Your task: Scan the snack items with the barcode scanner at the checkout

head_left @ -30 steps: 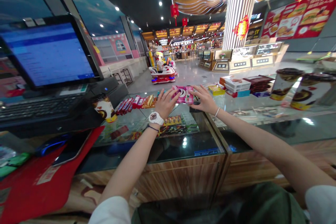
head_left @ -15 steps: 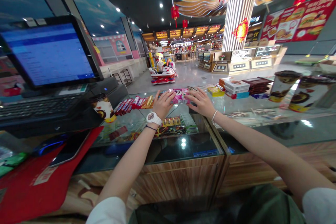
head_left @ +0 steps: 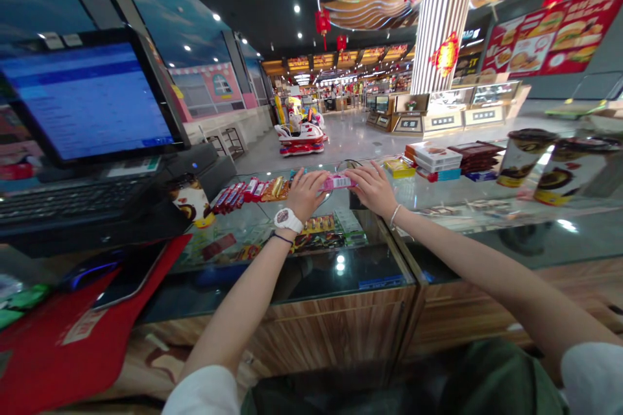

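Pinching the pink pack (head_left: 340, 182) from either end, left hand (head_left: 306, 194) and right hand (head_left: 376, 190) look to be steadying it, and the next move wants even grip!

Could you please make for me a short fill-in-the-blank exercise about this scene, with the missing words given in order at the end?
1. The left hand and the right hand hold a package whose colour is ____.
2. The white watch is worn on the person's ____ side.
3. The phone lies on a sheet whose colour is ____.
4. The monitor is switched ____.

Missing words: pink; left; red; on.
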`<state>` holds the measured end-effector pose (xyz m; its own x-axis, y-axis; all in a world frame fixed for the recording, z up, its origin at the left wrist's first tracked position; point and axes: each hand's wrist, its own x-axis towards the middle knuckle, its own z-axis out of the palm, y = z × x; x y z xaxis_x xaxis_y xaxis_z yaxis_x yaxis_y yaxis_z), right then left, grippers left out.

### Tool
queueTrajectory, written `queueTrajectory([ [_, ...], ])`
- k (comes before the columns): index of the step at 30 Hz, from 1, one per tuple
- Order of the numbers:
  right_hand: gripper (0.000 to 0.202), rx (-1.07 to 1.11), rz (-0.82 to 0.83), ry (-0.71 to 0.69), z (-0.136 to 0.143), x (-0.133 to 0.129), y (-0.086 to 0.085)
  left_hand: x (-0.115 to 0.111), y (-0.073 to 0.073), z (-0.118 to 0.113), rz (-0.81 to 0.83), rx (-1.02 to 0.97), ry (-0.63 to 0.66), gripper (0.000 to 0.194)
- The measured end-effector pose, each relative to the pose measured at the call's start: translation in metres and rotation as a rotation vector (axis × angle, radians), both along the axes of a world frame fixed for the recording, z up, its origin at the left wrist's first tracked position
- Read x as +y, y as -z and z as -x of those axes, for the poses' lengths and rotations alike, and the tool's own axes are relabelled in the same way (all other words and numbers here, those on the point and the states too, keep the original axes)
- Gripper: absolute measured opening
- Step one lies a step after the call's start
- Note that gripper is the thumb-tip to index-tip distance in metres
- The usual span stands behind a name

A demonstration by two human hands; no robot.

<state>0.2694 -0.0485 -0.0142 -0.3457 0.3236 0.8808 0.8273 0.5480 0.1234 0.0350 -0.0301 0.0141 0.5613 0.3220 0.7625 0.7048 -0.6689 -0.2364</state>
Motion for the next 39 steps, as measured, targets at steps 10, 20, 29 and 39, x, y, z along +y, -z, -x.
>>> queueTrajectory([
  [10, 0.042, -0.008, 0.109, 0.001, 0.002, 0.001, 0.001, 0.000, -0.004, -0.001, 0.045, 0.032, 0.019, 0.030],
  [20, 0.052, 0.105, 0.261, -0.200, -0.013, 0.015, -0.010, 0.001, -0.003, 0.005, 0.087, -0.080, -0.083, 0.028],
  [29, 0.066, 0.042, 0.572, -0.249, -0.103, 0.072, 0.024, 0.011, -0.008, 0.025, 0.082, -0.171, -0.174, 0.028],
  [39, 0.062, -0.133, 0.663, -0.295, -0.082, 0.068, 0.038, 0.017, -0.003, 0.034, 0.101, -0.168, -0.202, 0.027],
])
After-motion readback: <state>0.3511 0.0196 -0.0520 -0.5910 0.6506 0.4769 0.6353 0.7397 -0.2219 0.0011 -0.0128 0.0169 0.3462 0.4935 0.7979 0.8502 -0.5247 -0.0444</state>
